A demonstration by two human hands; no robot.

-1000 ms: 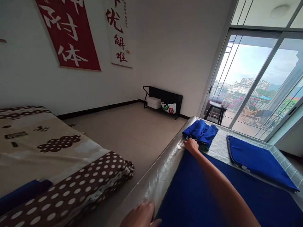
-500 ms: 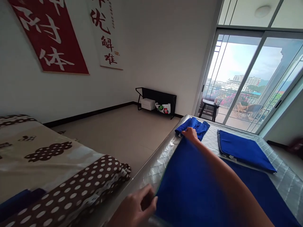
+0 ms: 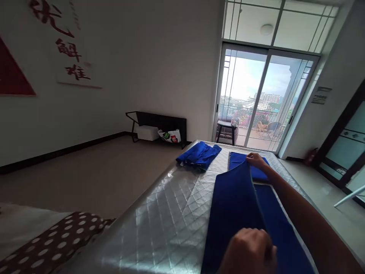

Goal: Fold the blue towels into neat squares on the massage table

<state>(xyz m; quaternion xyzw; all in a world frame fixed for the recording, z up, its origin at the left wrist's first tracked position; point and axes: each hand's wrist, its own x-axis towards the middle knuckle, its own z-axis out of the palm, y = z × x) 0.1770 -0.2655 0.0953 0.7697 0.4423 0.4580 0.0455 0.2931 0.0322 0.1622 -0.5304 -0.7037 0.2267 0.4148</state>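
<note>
While your right hand (image 3: 254, 160) pinches the far corner of the blue cloth (image 3: 230, 205), your left hand (image 3: 249, 247) is curled near you, grip can't tell. Cloth's at your 1 o'clock on the silver mattress (image 3: 168, 213), now swung clear of the bunched fabric (image 3: 199, 155) at 12.

Daylight through glass doors (image 3: 256, 98) leaves walls (image 3: 171, 68) dim.
</note>
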